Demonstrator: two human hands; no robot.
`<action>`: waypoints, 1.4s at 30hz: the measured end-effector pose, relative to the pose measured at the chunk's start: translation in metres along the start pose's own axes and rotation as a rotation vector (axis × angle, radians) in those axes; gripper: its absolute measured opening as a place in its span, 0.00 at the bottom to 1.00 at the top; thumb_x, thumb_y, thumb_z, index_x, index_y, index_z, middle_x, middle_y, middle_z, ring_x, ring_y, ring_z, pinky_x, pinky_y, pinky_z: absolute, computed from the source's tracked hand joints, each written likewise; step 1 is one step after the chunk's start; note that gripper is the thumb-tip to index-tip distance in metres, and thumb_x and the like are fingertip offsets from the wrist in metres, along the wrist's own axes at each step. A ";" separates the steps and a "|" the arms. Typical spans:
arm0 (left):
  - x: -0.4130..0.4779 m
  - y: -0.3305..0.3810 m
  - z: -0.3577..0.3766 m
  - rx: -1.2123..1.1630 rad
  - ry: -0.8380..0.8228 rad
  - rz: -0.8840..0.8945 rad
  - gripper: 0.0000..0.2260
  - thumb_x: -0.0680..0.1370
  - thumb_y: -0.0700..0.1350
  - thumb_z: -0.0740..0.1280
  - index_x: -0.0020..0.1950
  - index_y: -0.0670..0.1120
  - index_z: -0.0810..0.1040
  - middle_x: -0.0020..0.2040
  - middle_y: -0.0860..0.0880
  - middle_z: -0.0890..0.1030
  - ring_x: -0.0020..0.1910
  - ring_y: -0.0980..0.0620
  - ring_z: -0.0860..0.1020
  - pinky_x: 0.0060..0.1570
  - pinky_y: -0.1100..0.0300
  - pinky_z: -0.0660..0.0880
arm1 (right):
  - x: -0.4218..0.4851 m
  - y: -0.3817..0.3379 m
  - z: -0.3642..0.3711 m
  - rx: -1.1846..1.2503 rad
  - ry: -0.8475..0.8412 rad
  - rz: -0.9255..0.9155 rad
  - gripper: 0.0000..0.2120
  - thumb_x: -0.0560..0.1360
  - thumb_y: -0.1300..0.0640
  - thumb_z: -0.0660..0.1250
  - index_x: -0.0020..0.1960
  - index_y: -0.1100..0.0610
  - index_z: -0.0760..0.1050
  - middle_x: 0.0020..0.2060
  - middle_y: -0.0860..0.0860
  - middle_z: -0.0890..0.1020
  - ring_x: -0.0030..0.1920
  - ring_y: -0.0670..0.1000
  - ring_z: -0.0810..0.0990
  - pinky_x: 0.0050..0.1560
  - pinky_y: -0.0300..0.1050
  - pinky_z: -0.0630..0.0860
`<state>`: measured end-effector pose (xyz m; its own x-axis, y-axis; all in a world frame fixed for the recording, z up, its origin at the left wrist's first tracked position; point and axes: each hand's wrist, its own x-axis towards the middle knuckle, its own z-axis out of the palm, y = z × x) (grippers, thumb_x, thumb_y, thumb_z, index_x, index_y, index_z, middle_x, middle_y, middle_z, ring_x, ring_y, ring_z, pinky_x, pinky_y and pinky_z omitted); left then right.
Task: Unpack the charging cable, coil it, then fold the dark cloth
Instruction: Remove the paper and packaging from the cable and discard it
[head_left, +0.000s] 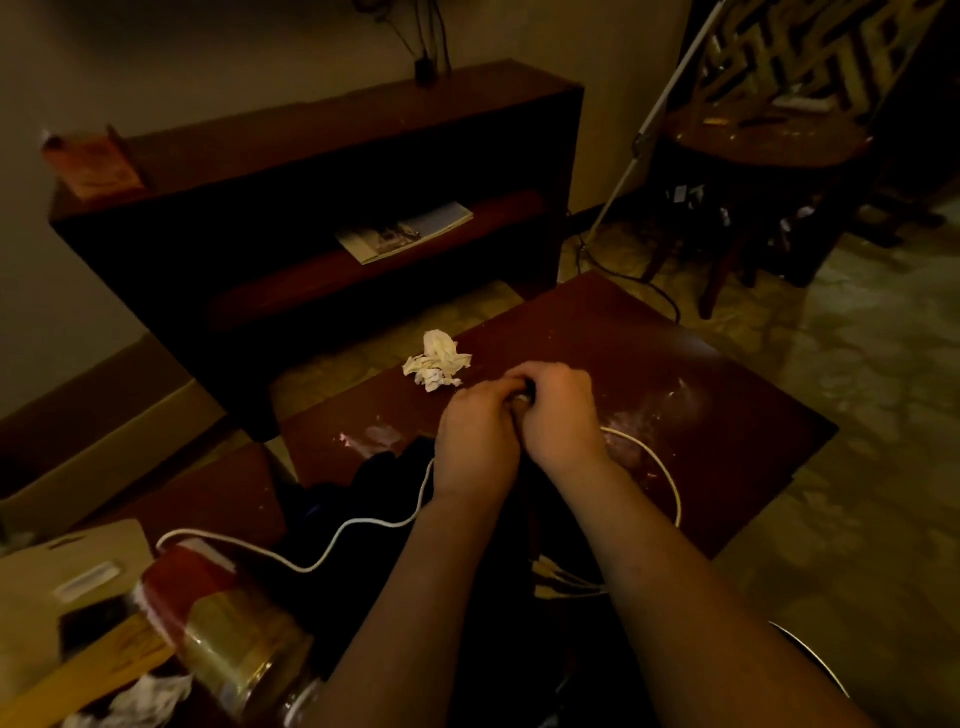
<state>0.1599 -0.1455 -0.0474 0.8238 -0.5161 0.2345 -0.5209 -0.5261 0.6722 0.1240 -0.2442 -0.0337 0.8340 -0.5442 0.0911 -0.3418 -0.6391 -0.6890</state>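
Left hand (475, 441) and right hand (561, 415) are clenched together on the white cable (379, 522), just beside the crumpled paper (439, 361). The dark cloth (343, 496) is bunched nearer than that paper.

White charging cable (306, 569) snakes uncoiled in loose curves over the crumpled, unfolded dark cloth (374, 483).

Table (649, 364): dark red-brown wood, finished in a glossy varnish and marked by pale smears and scuffs. Charging cable (363, 524): white cord, matt; whether smooth or braided cannot be told. Dark cloth (363, 488): soft matt fabric, creased. Crumpled wad (439, 361): thin white paper, matt. Jar (244, 654): clear and glossy; glass or plastic cannot be told. Console shelf (337, 135): dark wood, dull sheen. Booklet (405, 231): printed paper, lightly glossy. Floor (857, 415): pale mottled stone or tile, polished.
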 end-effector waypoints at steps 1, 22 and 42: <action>-0.005 0.007 -0.002 -0.020 0.003 0.000 0.18 0.80 0.35 0.61 0.64 0.50 0.82 0.55 0.49 0.84 0.51 0.52 0.81 0.52 0.52 0.80 | -0.007 0.000 -0.008 0.015 -0.004 0.011 0.13 0.76 0.66 0.67 0.54 0.53 0.85 0.48 0.51 0.85 0.45 0.48 0.79 0.50 0.40 0.76; -0.126 0.175 0.107 0.295 -1.130 0.285 0.19 0.81 0.47 0.67 0.71 0.46 0.75 0.65 0.42 0.79 0.63 0.42 0.78 0.60 0.50 0.76 | -0.167 0.171 -0.169 -0.458 -0.725 0.553 0.20 0.79 0.63 0.66 0.70 0.61 0.72 0.66 0.58 0.77 0.55 0.56 0.78 0.52 0.47 0.75; -0.040 0.043 -0.024 0.195 0.063 -0.245 0.13 0.79 0.45 0.67 0.63 0.55 0.81 0.56 0.49 0.81 0.45 0.52 0.79 0.44 0.55 0.78 | -0.080 0.016 -0.062 0.026 -0.003 -0.073 0.19 0.73 0.57 0.75 0.64 0.53 0.81 0.54 0.50 0.82 0.56 0.51 0.80 0.60 0.44 0.76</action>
<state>0.1095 -0.1311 -0.0117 0.9390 -0.3183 0.1300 -0.3337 -0.7524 0.5680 0.0253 -0.2448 -0.0075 0.8575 -0.4950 0.1403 -0.2684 -0.6631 -0.6987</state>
